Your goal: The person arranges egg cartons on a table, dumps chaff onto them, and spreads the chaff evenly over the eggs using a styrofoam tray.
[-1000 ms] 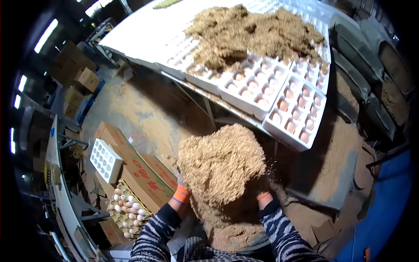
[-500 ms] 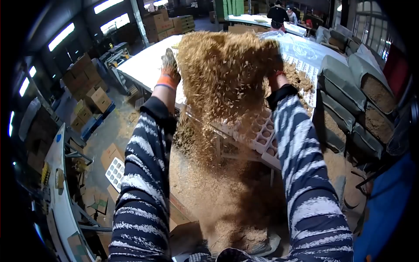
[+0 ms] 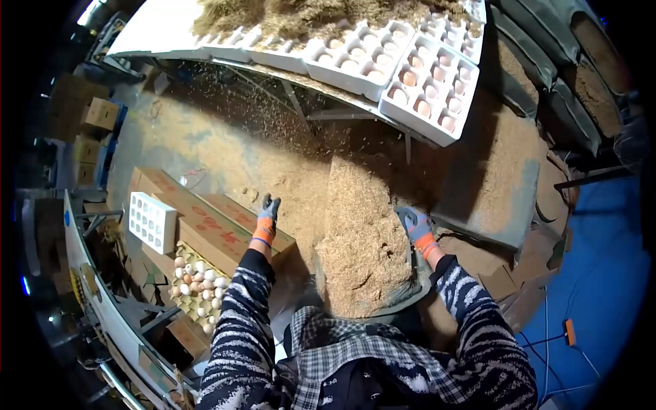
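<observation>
My left hand (image 3: 268,220), in a grey and orange glove, is over the floor beside a long cardboard box (image 3: 195,222). It holds nothing and its fingers are extended. My right hand (image 3: 417,229), gloved alike, is at the right edge of an open sack of tan husk (image 3: 362,239) in front of my body. Its fingers look apart; whether they touch the sack's edge I cannot tell. Beyond, white foam trays (image 3: 437,85) holding eggs sit along the near edge of a table (image 3: 160,34). Loose husk (image 3: 301,17) lies heaped over trays farther back.
To the left, eggs (image 3: 199,280) lie on a pulp tray, near a white foam tray (image 3: 152,222). A husk-covered sack (image 3: 492,198) lies to the right, with stacked grey sacks (image 3: 547,41) behind. Blue sheeting (image 3: 605,273) and cables are at far right.
The mass of husk between my raised hands has left them, and husk now lies on the trays. Both hands have come down and back toward the sack. My view has tilted downward.
</observation>
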`<state>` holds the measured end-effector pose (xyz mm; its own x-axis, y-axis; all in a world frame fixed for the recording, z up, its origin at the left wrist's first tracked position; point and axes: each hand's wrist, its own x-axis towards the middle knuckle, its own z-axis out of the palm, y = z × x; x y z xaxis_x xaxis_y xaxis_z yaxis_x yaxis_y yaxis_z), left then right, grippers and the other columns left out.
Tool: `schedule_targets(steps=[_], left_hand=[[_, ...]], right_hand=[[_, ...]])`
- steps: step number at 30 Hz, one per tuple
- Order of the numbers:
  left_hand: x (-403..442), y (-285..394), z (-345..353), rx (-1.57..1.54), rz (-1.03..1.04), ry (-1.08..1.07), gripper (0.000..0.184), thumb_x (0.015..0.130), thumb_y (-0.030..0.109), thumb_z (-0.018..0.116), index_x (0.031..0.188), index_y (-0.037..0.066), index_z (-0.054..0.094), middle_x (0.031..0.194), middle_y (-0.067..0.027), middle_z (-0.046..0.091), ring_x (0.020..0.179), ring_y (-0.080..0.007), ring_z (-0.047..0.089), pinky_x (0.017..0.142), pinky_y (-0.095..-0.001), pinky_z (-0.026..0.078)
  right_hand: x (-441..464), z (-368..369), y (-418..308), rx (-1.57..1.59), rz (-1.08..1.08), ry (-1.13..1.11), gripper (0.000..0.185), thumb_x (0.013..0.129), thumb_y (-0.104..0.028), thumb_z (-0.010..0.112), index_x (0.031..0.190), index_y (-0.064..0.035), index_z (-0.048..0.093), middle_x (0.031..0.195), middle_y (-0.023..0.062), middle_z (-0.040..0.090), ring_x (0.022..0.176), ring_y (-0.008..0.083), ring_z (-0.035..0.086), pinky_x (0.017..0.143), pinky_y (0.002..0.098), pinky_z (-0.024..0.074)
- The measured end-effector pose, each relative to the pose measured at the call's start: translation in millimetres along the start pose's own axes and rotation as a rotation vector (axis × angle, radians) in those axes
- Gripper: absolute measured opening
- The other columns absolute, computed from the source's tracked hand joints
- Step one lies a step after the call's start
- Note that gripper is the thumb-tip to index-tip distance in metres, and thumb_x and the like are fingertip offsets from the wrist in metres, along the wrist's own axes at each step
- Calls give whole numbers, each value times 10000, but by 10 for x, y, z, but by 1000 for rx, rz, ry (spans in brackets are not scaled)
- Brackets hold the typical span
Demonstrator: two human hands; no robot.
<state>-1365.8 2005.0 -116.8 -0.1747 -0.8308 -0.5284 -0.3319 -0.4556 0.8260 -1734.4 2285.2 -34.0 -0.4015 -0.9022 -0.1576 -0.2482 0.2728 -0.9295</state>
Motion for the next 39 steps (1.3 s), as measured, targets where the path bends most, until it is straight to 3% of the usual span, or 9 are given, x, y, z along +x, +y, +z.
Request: schedule_targets(steps=[3,6,8,11,13,15,17,20,39], left_hand=[[-142,-314,343,12,-221,-56,738,878,407,650,1461,52,373,1478,-136,421,1366,-276,382,1106,-348,300],[262,-994,416,176,-117,-212,612,928,303,587,1464,94,380,1492,-135,403,1383,-277,362,1120,-356,292],[407,-936,692,-57,-382,-227,767,841,574,615,1482,227,374,1516,-48,362,1362,-293,351,1069,-425,298],[942,-1480,880,89,-213,-344,799,825,627,591,1479,219,380,1492,-49,391,1324,-286,387,1050,-410,314],[1255,-1580,1140,114,-200,-336,823,817,678,554,1471,206,395,1463,-57,428,1284,-276,423,1027,-385,331],[1614,-1797,1347,105,-172,-336,853,822,715,509,1464,162,404,1443,-65,456,1269,-255,441,1021,-356,339],[1979,-2057,1556,133,-129,-308,863,870,711,430,1452,74,401,1437,-70,469,1281,-222,444,1056,-330,323],[2141,-1754,1843,394,-285,-273,728,985,591,333,1459,41,381,1445,-59,460,1314,-210,424,1121,-327,279],[2435,-1943,2278,-361,-217,-306,727,988,578,325,1474,38,349,1470,-86,435,1350,-240,393,1122,-324,277]], right_hand=[[-139,97,1298,66,248,-1,287,928,-98,535,1182,-11,638,1129,113,686,1024,219,642,929,290,463],[37,189,2125,101,492,155,334,929,-183,588,1201,8,622,1144,106,678,1041,203,622,936,303,456],[343,259,2454,150,532,107,330,930,-108,550,1234,11,602,1186,81,656,1081,183,602,966,291,444],[871,424,3135,286,496,-29,369,969,-68,469,1325,11,528,1323,79,569,1218,195,523,1051,299,398],[1290,592,3447,46,498,-13,420,961,-320,543,1229,-3,611,1203,89,645,1118,220,562,982,305,417],[1565,458,4498,1606,994,339,461,1004,-333,423,1341,-35,525,1355,60,547,1259,220,457,1054,343,365],[1701,462,4917,530,652,99,462,996,-321,402,1368,-67,504,1374,48,537,1299,231,438,1072,387,358],[1944,579,4766,434,606,226,455,995,-297,417,1369,-50,495,1379,57,528,1289,228,444,1072,377,361],[2109,1089,4206,1013,370,179,445,986,-147,511,1376,53,438,1409,112,470,1225,212,484,1069,317,376]])
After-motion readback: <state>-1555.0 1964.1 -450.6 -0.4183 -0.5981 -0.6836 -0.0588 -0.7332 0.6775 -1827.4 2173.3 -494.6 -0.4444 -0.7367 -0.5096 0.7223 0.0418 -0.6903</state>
